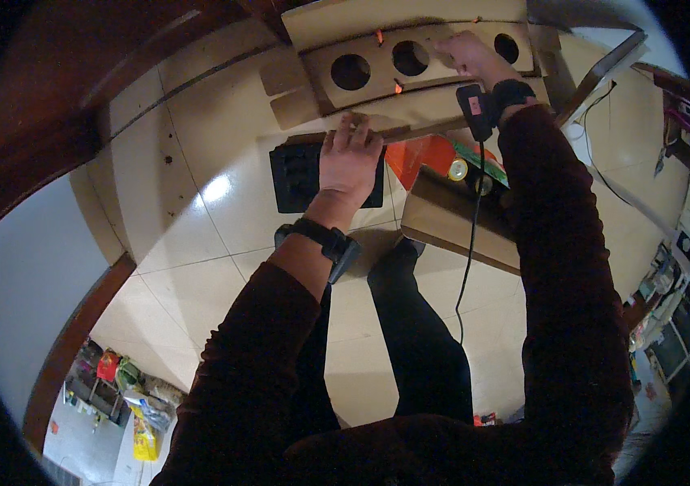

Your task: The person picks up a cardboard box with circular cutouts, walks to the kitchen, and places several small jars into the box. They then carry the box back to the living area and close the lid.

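A cardboard box (375, 94) with its flaps spread lies ahead of me, and its inner panel has several round holes. Small orange pieces (398, 87) show at the edges of that panel. My left hand (351, 155) rests with fingers spread at the near flap, above a black tray-like object (294, 179) on the floor. Over the panel, between two holes, my right hand (469, 54) is bent with its index finger extended; whether it holds something small I cannot tell. A dark device with a cable (475, 109) hangs at my right wrist.
A second cardboard box (454, 212) stands open near my right foot, with cans (458, 170) and a red-orange sheet (418, 158) beside or in it. Dark wooden furniture is at the upper left. Bags (144, 434) lie at the lower left; a black cable crosses the floor at right.
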Demonstrator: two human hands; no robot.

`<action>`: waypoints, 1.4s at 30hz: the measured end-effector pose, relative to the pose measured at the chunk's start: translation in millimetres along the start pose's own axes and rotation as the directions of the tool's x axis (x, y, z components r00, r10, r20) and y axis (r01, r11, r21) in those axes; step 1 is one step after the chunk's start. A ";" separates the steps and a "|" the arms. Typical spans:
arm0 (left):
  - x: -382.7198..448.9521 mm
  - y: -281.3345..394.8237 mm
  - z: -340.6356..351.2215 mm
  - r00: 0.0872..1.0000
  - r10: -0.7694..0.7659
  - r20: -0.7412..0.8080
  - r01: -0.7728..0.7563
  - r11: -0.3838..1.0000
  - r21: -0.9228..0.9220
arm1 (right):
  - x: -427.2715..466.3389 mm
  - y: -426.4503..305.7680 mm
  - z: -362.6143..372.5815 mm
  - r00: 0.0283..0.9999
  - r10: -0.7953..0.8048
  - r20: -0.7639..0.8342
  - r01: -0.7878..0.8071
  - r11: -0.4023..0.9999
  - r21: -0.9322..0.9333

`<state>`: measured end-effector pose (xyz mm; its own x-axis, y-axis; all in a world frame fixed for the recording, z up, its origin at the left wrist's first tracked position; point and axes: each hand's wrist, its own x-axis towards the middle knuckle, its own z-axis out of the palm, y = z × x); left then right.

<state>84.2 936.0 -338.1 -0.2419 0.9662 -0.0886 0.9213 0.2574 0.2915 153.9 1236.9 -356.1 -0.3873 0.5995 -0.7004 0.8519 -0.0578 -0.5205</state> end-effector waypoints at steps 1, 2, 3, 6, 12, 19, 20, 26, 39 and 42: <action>0.1 1.4 -1.6 1.000 -0.002 -0.003 0.002 1.000 0.021 | -1.0 0.4 -2.6 0.999 -0.031 -0.016 0.030 0.998 -0.054; 0.2 3.1 -2.5 1.000 -0.009 0.017 0.009 0.999 0.034 | -2.1 1.2 -4.0 0.998 -0.062 -0.008 0.060 0.992 -0.108; -0.1 4.9 -3.4 1.000 -0.010 0.012 0.010 0.999 0.042 | -5.1 2.5 -4.6 0.996 -0.077 -0.035 0.072 0.991 -0.112; 1.6 7.9 -5.2 0.998 -0.030 0.056 0.030 1.000 0.003 | -16.2 -2.3 -8.3 0.992 -0.123 -0.039 0.116 0.984 -0.134; 9.5 7.9 -3.7 1.000 -0.015 -0.017 0.015 1.000 0.014 | -54.3 -52.2 -54.0 0.983 -0.175 0.054 0.183 0.926 -0.330; 5.6 18.5 -16.6 0.997 -0.075 0.025 0.077 0.988 -0.136 | -129.0 -63.0 -150.7 0.852 -0.474 0.222 0.523 0.756 -0.393; 2.5 22.3 -21.2 0.996 -0.081 -0.028 0.077 0.989 -0.123 | -150.0 -47.6 -149.8 0.724 -0.670 0.166 0.610 0.508 -0.608; -18.6 49.1 -51.6 0.992 0.124 -0.016 -0.123 0.944 -0.305 | -287.7 25.8 -164.6 0.933 -0.195 -0.301 0.321 0.832 0.453; 19.8 100.5 -4.2 0.748 0.439 0.498 0.058 0.704 -0.708 | -399.7 165.2 -55.9 0.950 0.096 0.298 -0.282 0.672 0.685; 44.2 109.1 -12.8 0.782 0.397 0.479 0.212 0.553 -0.805 | -378.1 182.0 -47.1 0.969 0.090 0.231 -0.232 0.656 0.718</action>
<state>170.2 1007.0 -298.0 0.3228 0.8530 -0.4100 0.2133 0.3565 0.9096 472.0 1037.3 -163.1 -0.3796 0.3916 -0.8382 0.3952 -0.7506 -0.5296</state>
